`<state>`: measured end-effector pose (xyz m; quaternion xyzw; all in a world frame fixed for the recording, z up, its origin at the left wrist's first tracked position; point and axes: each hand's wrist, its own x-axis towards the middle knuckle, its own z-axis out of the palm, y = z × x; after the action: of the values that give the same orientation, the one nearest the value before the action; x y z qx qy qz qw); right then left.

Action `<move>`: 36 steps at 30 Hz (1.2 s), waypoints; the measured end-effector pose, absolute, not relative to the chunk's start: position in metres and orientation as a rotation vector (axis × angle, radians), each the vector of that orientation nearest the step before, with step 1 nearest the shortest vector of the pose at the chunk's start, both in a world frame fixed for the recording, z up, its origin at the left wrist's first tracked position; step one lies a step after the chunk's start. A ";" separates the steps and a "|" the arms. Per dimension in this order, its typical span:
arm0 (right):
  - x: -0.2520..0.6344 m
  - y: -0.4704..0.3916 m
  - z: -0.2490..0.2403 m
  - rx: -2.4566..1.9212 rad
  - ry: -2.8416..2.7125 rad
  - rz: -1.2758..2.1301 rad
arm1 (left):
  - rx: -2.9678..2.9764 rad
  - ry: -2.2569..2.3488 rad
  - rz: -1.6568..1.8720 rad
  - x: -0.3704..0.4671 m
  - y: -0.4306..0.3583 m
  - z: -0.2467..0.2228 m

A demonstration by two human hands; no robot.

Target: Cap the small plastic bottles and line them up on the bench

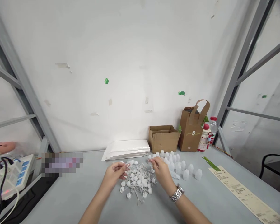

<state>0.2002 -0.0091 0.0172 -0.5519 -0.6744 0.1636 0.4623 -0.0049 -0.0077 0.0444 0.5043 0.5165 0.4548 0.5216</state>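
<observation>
A heap of small white caps with looped straps (138, 180) lies on the grey table between my hands. My left hand (118, 171) is at the heap's left edge, thumb and fingers pinched together on something too small to make out. At the upper right of the heap, my right hand (159, 166), with a metal watch on its wrist, has its fingertips closed on something I cannot make out. Several translucent white bottles or cups (178, 168) stand on the table just beyond and right of my right hand.
Behind the heap lie white envelopes (130, 147), an open cardboard box (164, 141), a brown paper bag (190, 133) and bottles (203, 140). A printed label strip (242, 193) runs along the right. A power strip (21, 177) with cables sits far left.
</observation>
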 end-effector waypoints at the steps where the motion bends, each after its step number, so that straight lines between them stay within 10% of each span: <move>1: 0.196 -0.011 0.017 -1.326 -1.680 0.479 | 1.185 1.242 1.134 -0.005 -0.007 0.044; 24: 0.173 -0.029 0.022 -1.085 -1.568 1.025 | 1.397 1.110 1.099 0.013 -0.010 0.020; 36: 0.233 -0.019 0.056 -1.502 -1.750 0.583 | 2.384 1.914 0.778 -0.031 0.021 -0.006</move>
<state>0.2326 -0.0193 0.0564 -0.5861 -0.6829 0.2276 0.3720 -0.0307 0.0211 -0.0063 0.7557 0.6067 0.2467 -0.0067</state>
